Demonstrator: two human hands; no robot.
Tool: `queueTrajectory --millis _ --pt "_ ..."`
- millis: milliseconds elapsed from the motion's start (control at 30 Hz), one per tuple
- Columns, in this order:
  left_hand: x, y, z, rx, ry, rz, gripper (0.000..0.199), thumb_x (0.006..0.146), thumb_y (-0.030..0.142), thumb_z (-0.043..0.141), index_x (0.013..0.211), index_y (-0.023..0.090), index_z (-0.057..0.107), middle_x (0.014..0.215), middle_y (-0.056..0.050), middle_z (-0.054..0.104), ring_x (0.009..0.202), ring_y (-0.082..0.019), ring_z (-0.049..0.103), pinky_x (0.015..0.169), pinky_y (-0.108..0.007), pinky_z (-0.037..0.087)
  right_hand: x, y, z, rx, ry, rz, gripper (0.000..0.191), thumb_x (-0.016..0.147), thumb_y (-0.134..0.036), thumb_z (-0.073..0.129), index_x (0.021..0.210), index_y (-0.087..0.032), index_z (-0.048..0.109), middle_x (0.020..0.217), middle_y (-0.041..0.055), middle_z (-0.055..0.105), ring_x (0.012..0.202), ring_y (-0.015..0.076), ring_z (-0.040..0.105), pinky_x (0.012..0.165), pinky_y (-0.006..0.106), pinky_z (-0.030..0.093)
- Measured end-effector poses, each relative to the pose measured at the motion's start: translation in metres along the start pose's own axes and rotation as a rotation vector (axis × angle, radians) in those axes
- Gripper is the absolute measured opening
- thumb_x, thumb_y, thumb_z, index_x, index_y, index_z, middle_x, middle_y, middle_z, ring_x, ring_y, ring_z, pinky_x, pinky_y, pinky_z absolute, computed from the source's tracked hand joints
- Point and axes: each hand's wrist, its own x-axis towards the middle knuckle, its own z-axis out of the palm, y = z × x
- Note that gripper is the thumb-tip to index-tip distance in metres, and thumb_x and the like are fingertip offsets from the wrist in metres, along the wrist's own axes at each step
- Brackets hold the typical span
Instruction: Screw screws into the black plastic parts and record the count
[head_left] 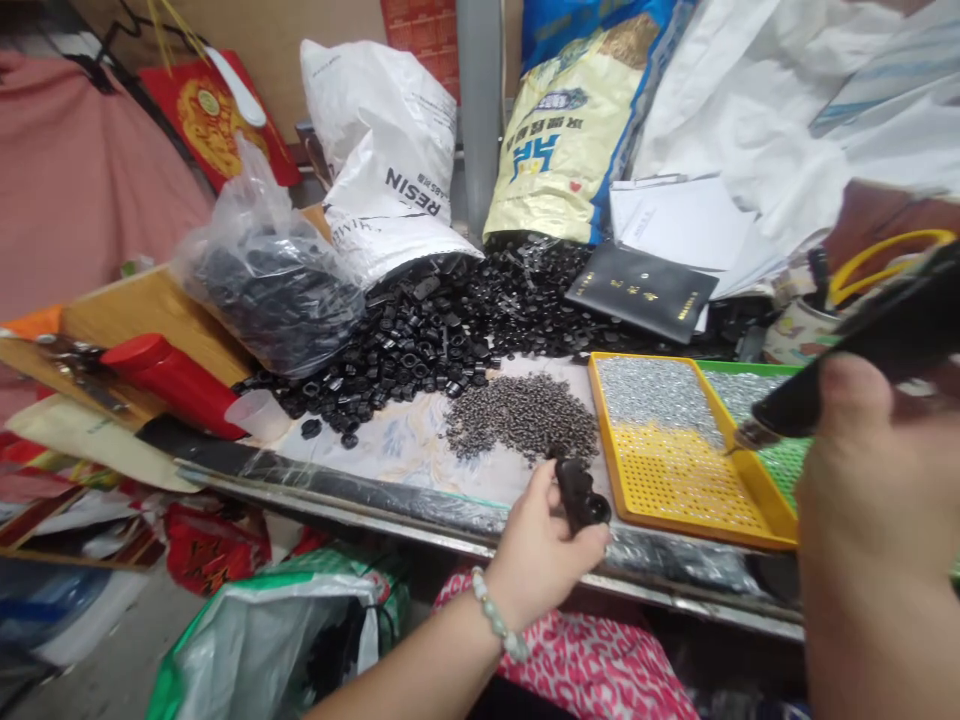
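My left hand [534,540] is closed on a small black plastic part [576,490] with a round opening, just in front of a heap of small metal pieces [525,415]. My right hand [862,470], partly blurred, grips a black electric screwdriver [821,385]. The screwdriver's tip points down over the yellow tray [694,528], at its right side. Silvery screws [652,390] cover the far half of that tray, while rows of holes show in the near half. Whether the tip touches a screw, I cannot tell.
Behind lie heaps of black plastic parts [420,345] below a white resin bag [382,150] and a yellow-blue sack [559,140]. A black booklet [641,290] rests at the back. A green tray [784,465] adjoins the yellow one. A red cylinder [176,380] lies left.
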Motion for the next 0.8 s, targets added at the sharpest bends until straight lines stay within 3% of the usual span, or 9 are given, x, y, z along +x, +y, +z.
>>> queueTrajectory --millis 67,133,367,567,800 --pt "0.002 -0.004 0.001 -0.062 -0.018 -0.069 0.043 0.069 0.02 0.06 0.106 0.016 0.038 0.1 -0.008 0.054 0.072 -0.012 0.061 0.066 -0.023 0.047 0.026 0.013 0.004 0.158 -0.064 0.17 0.027 0.071 -0.033 0.065 0.09 -0.015 0.062 0.084 0.0086 0.062 0.067 0.0156 0.058 0.067 0.035 0.048" --pt "0.003 -0.008 0.001 -0.093 -0.027 -0.112 0.049 0.069 0.025 0.061 0.109 0.015 0.035 0.103 -0.009 0.053 0.071 -0.012 0.061 0.067 -0.024 0.047 0.037 0.026 0.001 0.241 -0.099 0.283 0.029 0.067 -0.035 0.068 0.081 -0.01 0.063 0.065 0.0058 0.059 0.053 0.0125 0.054 0.056 0.031 0.046" --pt "0.005 -0.004 -0.002 -0.085 -0.064 -0.194 0.058 0.07 0.033 0.063 0.116 0.018 0.03 0.107 -0.01 0.051 0.077 -0.015 0.062 0.074 -0.027 0.047 0.032 0.062 -0.053 0.192 0.274 0.141 0.024 0.067 -0.032 0.065 0.073 -0.011 0.054 0.065 0.0054 0.056 0.044 0.013 0.053 0.043 0.026 0.041" --pt "0.003 -0.002 -0.003 -0.089 -0.058 -0.231 0.049 0.074 0.033 0.06 0.114 0.022 0.035 0.113 -0.009 0.052 0.079 -0.015 0.062 0.071 -0.026 0.048 0.038 0.096 -0.067 0.085 0.277 0.124 0.025 0.068 -0.034 0.063 0.074 -0.012 0.054 0.063 0.0059 0.056 0.044 0.0143 0.053 0.046 0.028 0.042" --pt "0.004 0.0 -0.003 -0.054 -0.054 -0.247 0.046 0.074 0.033 0.061 0.113 0.022 0.037 0.117 -0.01 0.052 0.08 -0.015 0.062 0.072 -0.028 0.049 0.042 0.108 -0.069 0.037 0.248 0.148 0.025 0.07 -0.036 0.061 0.073 -0.012 0.055 0.06 0.0052 0.055 0.044 0.0139 0.052 0.048 0.028 0.042"
